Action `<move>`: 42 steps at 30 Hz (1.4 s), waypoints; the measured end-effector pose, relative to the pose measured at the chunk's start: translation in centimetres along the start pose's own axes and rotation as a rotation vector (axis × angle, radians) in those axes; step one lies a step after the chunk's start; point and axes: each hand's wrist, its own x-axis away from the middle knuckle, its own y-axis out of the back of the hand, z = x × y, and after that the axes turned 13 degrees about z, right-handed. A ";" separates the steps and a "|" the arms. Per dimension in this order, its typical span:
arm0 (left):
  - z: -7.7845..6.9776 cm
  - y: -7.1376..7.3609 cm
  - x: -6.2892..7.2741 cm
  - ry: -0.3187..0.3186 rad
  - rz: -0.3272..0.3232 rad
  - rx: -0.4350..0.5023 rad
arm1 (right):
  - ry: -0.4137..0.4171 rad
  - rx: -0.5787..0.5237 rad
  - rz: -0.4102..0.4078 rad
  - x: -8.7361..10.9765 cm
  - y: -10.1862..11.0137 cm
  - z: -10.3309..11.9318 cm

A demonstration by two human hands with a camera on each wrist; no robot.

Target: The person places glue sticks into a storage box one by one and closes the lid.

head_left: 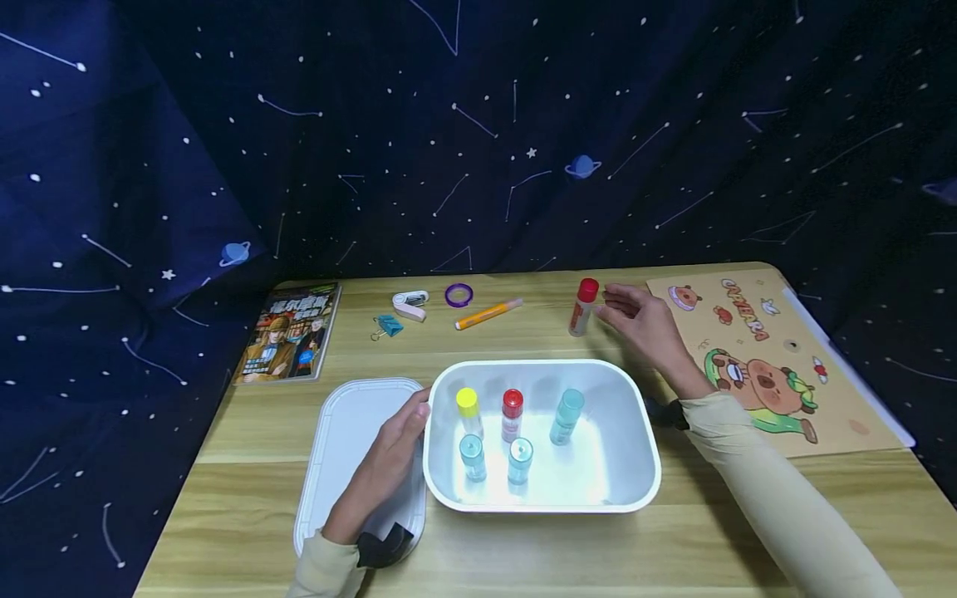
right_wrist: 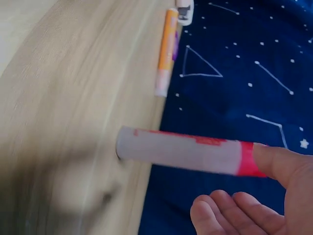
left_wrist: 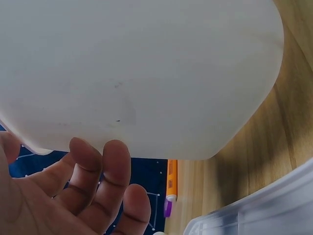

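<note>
"Where's our red-capped tube point(head_left: 581, 314)?"
"Upright on the table point(head_left: 523, 565), beyond our white bin point(head_left: 615, 448). Our right hand point(head_left: 646, 324), thumb parted from fingers, is just right; we can't tell if it touches."
"Our left hand point(head_left: 389, 453)?"
"Fingers slightly spread, against the bin's left side."

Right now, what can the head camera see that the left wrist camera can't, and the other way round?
Only the head view shows inside the white box, where five capped tubes stand, plus the red-capped stick beside the right grip, the book and the brown cartoon sheet.

Only the left wrist view shows the box's outer side, with small dark marks on it.

Both show the left grip, part of the white box, the orange marker, the wooden table and the starry cloth.
</note>
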 end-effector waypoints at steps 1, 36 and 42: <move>0.0 0.0 0.0 -0.002 0.001 0.000 | 0.000 -0.010 0.000 -0.3 -0.3 -0.1; 0.0 -0.1 0.2 0.011 -0.005 0.009 | 0.166 0.162 -0.136 11.7 5.5 12.8; -0.1 -0.2 0.1 0.011 -0.008 0.006 | 0.152 0.173 0.016 14.5 3.5 13.9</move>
